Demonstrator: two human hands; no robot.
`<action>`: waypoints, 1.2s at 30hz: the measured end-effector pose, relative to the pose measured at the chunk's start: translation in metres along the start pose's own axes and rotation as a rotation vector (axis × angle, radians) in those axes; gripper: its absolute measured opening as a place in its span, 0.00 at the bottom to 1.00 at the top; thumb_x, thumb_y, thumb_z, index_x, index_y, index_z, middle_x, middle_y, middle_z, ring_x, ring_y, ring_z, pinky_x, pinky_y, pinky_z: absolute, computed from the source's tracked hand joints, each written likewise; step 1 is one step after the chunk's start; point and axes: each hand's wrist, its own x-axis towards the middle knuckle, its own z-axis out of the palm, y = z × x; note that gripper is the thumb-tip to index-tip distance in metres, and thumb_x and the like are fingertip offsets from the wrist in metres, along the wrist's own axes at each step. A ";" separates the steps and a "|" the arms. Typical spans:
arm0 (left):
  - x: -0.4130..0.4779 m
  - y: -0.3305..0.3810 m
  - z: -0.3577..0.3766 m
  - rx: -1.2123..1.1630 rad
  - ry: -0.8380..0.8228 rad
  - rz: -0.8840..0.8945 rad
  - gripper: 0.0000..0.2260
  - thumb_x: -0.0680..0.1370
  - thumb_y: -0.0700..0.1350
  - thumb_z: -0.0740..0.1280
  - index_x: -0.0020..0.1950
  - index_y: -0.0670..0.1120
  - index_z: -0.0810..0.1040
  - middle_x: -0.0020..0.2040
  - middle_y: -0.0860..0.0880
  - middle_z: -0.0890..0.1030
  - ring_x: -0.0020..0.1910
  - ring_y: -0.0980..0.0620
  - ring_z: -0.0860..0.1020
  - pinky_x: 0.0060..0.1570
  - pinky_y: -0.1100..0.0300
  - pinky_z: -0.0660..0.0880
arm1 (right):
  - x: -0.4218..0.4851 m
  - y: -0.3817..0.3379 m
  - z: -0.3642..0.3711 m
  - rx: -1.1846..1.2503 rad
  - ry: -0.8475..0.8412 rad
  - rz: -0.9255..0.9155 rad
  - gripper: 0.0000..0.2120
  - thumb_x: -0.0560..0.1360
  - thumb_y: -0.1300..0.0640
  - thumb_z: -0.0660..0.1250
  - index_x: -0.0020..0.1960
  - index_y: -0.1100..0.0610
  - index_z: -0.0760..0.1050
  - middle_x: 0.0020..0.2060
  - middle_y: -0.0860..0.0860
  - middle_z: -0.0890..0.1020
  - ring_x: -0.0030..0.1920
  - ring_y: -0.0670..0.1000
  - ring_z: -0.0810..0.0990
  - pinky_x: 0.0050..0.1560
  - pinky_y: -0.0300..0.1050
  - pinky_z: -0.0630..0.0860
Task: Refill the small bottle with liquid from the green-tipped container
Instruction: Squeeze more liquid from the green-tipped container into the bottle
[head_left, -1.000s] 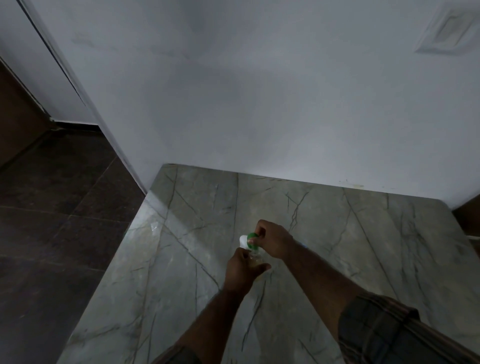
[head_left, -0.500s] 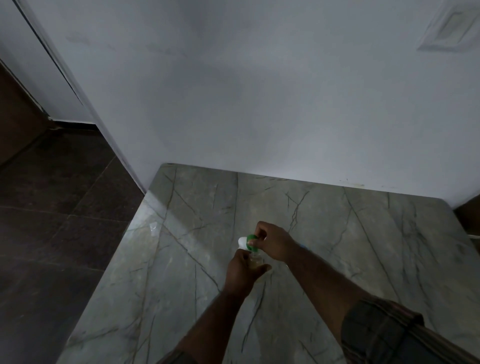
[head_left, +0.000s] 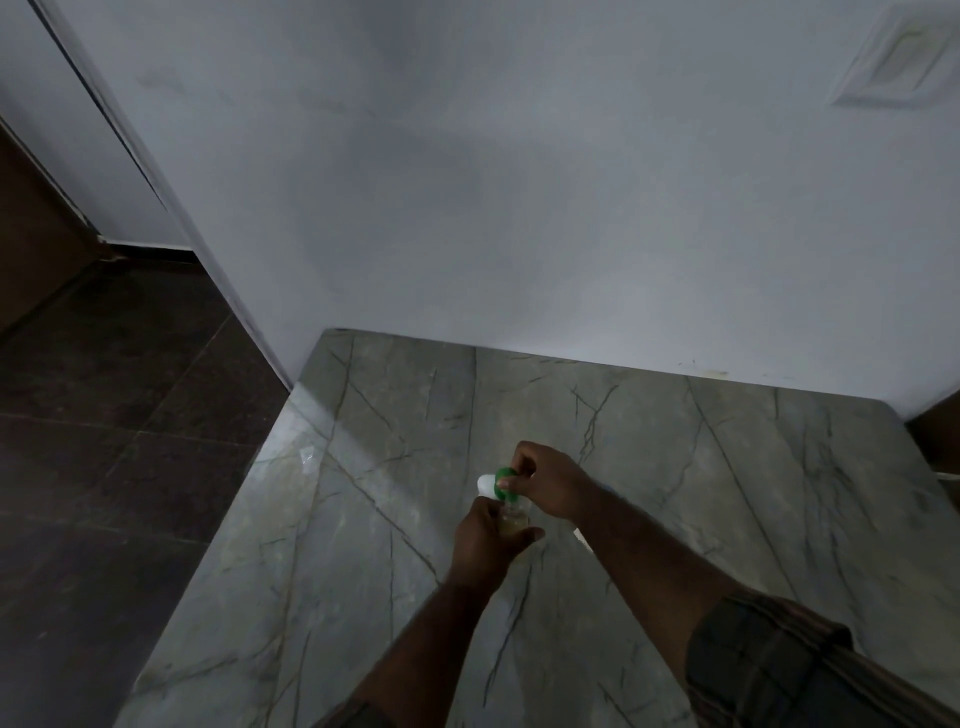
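Over a grey-green veined marble countertop (head_left: 675, 467) set against a white wall (head_left: 519, 182), the left hand (head_left: 480, 545) grips a small clear bottle (head_left: 516, 519) holding yellowish liquid. The right hand (head_left: 548, 480) pinches the green-tipped white container (head_left: 493, 482) tilted just above the bottle's mouth. No label or writing is readable on either.

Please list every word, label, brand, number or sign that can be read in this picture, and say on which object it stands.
None can be read.
Green-tipped container, in the right hand: no print shows on its white and green parts.
Small bottle, in the left hand: mostly covered, no label visible.
Wall plate: blank, or too blurred to tell.
Marble top: only veins.
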 end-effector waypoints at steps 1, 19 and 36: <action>0.001 -0.001 0.000 0.005 0.004 0.003 0.21 0.68 0.50 0.79 0.55 0.49 0.74 0.51 0.53 0.81 0.48 0.57 0.80 0.40 0.68 0.74 | 0.001 0.001 0.001 -0.002 0.002 0.002 0.12 0.72 0.50 0.72 0.41 0.53 0.71 0.34 0.46 0.75 0.35 0.46 0.72 0.33 0.38 0.66; 0.006 -0.002 0.000 0.042 -0.019 -0.008 0.22 0.68 0.52 0.79 0.56 0.52 0.72 0.51 0.55 0.79 0.47 0.59 0.78 0.41 0.69 0.74 | 0.000 -0.005 -0.003 -0.001 -0.006 0.018 0.11 0.72 0.52 0.72 0.42 0.54 0.71 0.34 0.47 0.75 0.33 0.45 0.71 0.33 0.39 0.67; 0.011 -0.009 0.006 0.046 -0.014 0.018 0.22 0.67 0.53 0.79 0.53 0.55 0.72 0.50 0.55 0.80 0.45 0.60 0.78 0.40 0.68 0.75 | -0.003 -0.008 -0.007 -0.017 0.005 -0.006 0.10 0.73 0.53 0.72 0.46 0.59 0.74 0.39 0.52 0.77 0.39 0.50 0.73 0.40 0.43 0.68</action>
